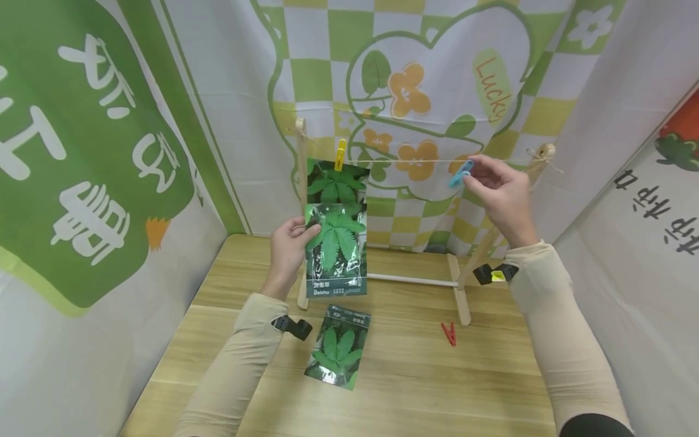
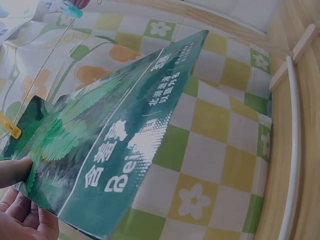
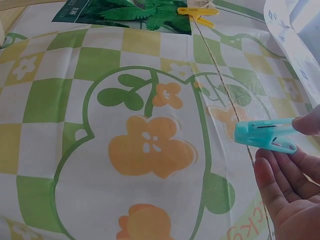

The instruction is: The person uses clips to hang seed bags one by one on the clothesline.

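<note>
My left hand [image 1: 289, 249] pinches the left edge of a green leaf-printed packet [image 1: 335, 255], which overlaps the front of another leaf packet [image 1: 337, 182] hanging from the string. A yellow clothespin [image 1: 340, 155] clips that hanging packet at its top. Out to the right, my right hand [image 1: 505, 197] pinches a light blue clothespin [image 1: 461, 174] between thumb and fingers. In the right wrist view the blue clothespin [image 3: 265, 134] lies across the string [image 3: 220, 75]; whether it grips the string I cannot tell. Thumb and fingers of my left hand [image 2: 25, 200] show at the packet's corner.
The string runs between two wooden posts [image 1: 301, 212] of a stand with a white lower bar [image 1: 412, 280]. On the wooden table [image 1: 415, 376] lie a leaf packet [image 1: 338, 349] at front and a red clothespin [image 1: 449, 334] to the right. A patterned curtain [image 1: 437, 79] hangs behind.
</note>
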`<state>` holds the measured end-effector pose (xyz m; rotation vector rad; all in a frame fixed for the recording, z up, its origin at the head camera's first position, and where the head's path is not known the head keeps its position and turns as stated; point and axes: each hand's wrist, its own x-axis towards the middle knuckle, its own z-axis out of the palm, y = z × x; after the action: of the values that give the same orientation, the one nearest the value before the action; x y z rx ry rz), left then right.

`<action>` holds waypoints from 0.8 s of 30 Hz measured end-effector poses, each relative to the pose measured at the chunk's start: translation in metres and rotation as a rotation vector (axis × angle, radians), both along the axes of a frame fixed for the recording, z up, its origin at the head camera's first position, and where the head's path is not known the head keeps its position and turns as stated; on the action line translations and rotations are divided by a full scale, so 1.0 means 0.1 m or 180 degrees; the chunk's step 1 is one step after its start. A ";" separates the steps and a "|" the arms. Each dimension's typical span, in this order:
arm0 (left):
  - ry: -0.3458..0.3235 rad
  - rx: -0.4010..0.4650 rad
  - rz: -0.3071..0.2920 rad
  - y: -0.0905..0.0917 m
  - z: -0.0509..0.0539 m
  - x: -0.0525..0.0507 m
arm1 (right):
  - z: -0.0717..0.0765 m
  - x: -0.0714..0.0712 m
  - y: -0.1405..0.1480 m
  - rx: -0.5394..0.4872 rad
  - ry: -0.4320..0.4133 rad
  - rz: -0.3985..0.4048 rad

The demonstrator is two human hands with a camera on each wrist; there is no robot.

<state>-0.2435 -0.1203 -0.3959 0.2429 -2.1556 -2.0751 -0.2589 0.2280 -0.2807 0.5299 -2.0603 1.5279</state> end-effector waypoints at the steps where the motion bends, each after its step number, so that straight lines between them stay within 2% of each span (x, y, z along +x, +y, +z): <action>1: -0.0008 0.0004 -0.0009 0.01 0.01 0.00 | 0.01 0.00 -0.01 0.0002 0.0005 0.0007; 7: -0.0031 0.0131 -0.0033 0.09 0.06 -0.02 | 0.07 -0.02 -0.10 0.0048 0.0031 0.0016; 17: 0.0129 0.0329 -0.0139 0.26 0.15 -0.09 | 0.11 -0.07 -0.21 0.0114 0.0038 0.0153; 24: 0.0123 0.0350 -0.0181 0.38 0.21 -0.11 | 0.18 -0.11 -0.29 0.0229 0.0035 0.0196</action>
<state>-0.2545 -0.0818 -0.3753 0.1537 -2.0524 -2.2136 -0.2698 0.1985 -0.2629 0.6332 -2.1151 1.4863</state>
